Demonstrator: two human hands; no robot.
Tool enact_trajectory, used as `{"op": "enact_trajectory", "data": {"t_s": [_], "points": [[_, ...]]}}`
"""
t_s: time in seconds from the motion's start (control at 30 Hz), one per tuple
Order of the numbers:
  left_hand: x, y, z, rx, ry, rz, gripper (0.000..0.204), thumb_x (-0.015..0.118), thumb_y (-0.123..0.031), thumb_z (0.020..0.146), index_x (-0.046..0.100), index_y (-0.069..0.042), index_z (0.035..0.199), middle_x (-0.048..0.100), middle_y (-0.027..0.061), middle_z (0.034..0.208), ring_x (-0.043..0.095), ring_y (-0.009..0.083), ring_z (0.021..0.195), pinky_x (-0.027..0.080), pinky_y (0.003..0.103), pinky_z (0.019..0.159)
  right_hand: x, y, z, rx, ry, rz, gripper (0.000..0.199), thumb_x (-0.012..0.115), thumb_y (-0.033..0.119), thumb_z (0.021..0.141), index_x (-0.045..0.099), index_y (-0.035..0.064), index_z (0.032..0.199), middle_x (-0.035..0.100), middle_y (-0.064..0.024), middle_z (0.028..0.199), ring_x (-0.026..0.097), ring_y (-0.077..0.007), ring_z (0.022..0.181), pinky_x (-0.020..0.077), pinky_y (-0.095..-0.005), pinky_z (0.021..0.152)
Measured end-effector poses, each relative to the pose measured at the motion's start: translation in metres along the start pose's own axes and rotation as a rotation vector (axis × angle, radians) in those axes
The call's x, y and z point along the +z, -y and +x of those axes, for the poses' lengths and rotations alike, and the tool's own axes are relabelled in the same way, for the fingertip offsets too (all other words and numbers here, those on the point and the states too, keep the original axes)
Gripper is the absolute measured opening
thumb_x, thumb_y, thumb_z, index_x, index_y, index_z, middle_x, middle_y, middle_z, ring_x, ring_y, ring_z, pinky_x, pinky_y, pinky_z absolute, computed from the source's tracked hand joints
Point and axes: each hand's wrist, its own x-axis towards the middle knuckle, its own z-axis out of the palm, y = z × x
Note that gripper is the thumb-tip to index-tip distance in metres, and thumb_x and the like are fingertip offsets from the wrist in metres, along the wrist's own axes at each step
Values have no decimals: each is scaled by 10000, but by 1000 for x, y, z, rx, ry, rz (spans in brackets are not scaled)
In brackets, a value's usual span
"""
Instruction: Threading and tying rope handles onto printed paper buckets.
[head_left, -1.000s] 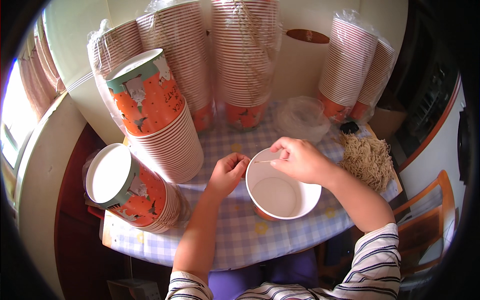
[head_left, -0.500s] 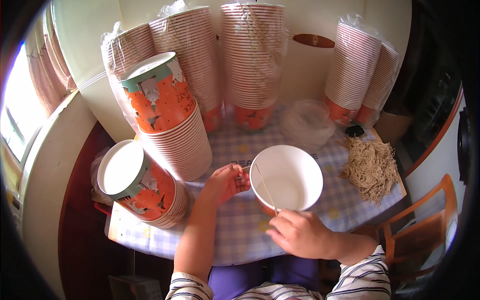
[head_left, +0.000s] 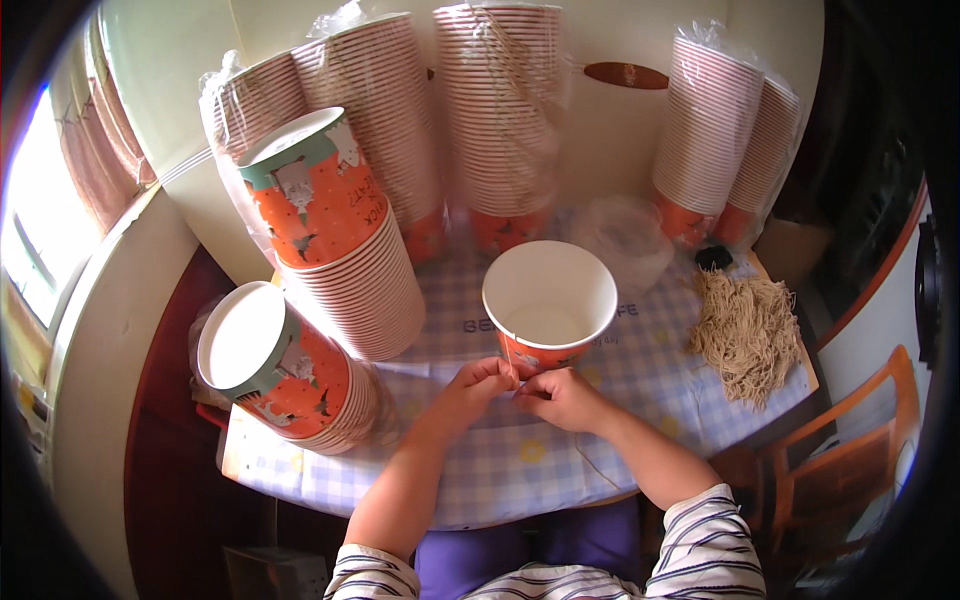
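Observation:
An open paper bucket (head_left: 545,357), orange printed outside and white inside, stands on the table in front of me. A thin tan string (head_left: 511,352) comes over its near rim and down its outer wall to my fingers. My left hand (head_left: 482,384) pinches the string close against the bucket's near side. Right beside it, nearly fingertip to fingertip, my right hand (head_left: 568,397) is closed on the same string. A loose tail of string (head_left: 597,465) trails below my right hand across the checked cloth. My fingers hide the point where the string parts meet.
A nested bucket stack (head_left: 350,285) and a shorter leaning stack (head_left: 310,385) stand at left. Tall plastic-wrapped stacks (head_left: 497,130) line the back, with more (head_left: 708,125) at right. A tan string heap (head_left: 745,340) and crumpled clear plastic (head_left: 625,245) lie on the checked tablecloth (head_left: 480,470).
The bucket has shifted away from me and a little left. My hands have come together at its near outer side. The string now runs over the near rim instead of across the bucket's mouth.

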Motion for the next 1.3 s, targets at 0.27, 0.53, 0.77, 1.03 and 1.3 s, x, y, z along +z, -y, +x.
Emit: {"op": "enact_trajectory", "data": {"t_s": [0.27, 0.53, 0.77, 1.03, 1.3], "points": [[11, 11, -3, 145, 6, 10, 97, 505, -78, 904, 563, -52, 831, 591, 53, 1092, 543, 135, 986, 430, 306, 883, -16, 4, -15, 54, 155, 56, 107, 651, 109, 844, 705, 31, 895, 670, -13, 772, 573, -52, 716, 477, -244, 666], [32, 1, -4, 205, -50, -151, 109, 489, -55, 898, 563, -19, 826, 550, 69, 1116, 572, 188, 990, 455, 346, 887, -10, -10, -14, 166, 298, 413, 118, 646, 105, 849, 703, 12, 895, 688, -19, 825, 595, -67, 746, 483, -236, 707], [23, 6, -6, 95, -73, -61, 116, 516, -107, 925, 575, -28, 865, 598, 20, 906, 551, 87, 809, 448, 236, 728, -17, -5, -16, 47, 223, 278, 128, 665, 122, 831, 683, 8, 886, 675, -34, 860, 618, -111, 799, 496, -267, 723], [34, 16, -6, 321, -240, 313, 58, 567, -60, 894, 579, -3, 900, 577, 8, 844, 500, 44, 693, 419, 213, 593, -16, 13, -15, -209, -316, 5, 146, 691, 107, 806, 638, -9, 877, 664, -83, 844, 641, -166, 764, 507, -284, 687], [35, 12, -3, 453, -294, 514, 86, 576, -23, 866, 609, 7, 940, 552, 62, 801, 519, 83, 657, 423, 237, 564, -4, 19, 1, -306, -451, -110, 127, 699, 46, 790, 634, 5, 891, 669, -96, 838, 656, -193, 734, 522, -299, 645]]}}
